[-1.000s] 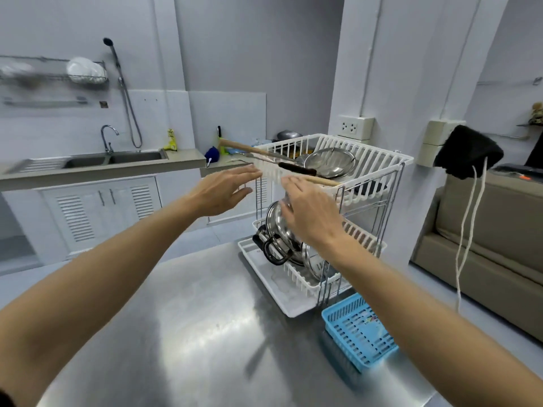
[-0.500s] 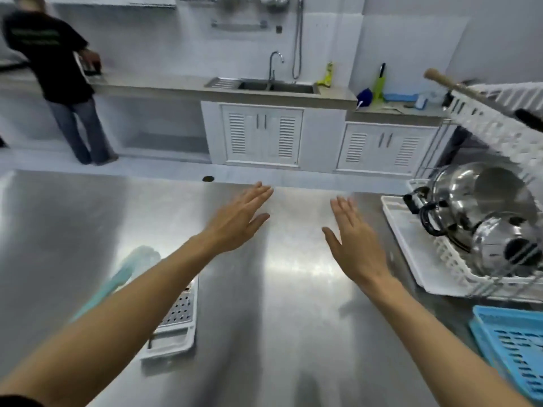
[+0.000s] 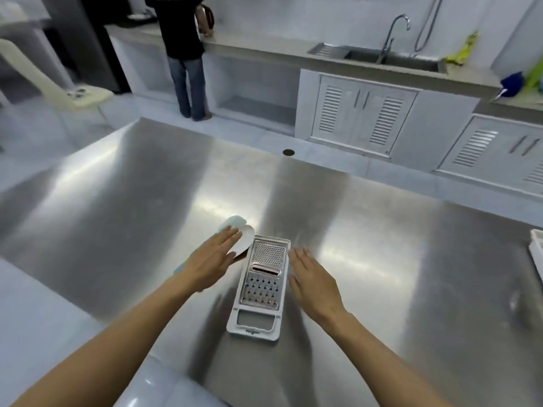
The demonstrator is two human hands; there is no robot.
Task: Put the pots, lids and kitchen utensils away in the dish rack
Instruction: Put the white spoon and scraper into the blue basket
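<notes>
A flat white grater [image 3: 260,286] with a metal grating plate lies on the steel table [image 3: 396,245], its handle end toward me. Just left of it lies a pale blue and white utensil [image 3: 241,235], partly hidden under my left hand [image 3: 213,259]. That hand hovers over it with flat, spread fingers and holds nothing. My right hand [image 3: 314,279] is open beside the grater's right edge, fingers apart. Only a white corner of the dish rack's tray [image 3: 537,254] shows at the right edge.
A person in dark clothes [image 3: 183,51] stands at the far counter. A sink with a tap [image 3: 390,54] and white louvred cabinets [image 3: 361,118] line the back wall. A cream chair [image 3: 55,83] stands at the left.
My view has swung left from the dish rack to the table. Both hands left the rack and came down beside the grater, which now lies between them.
</notes>
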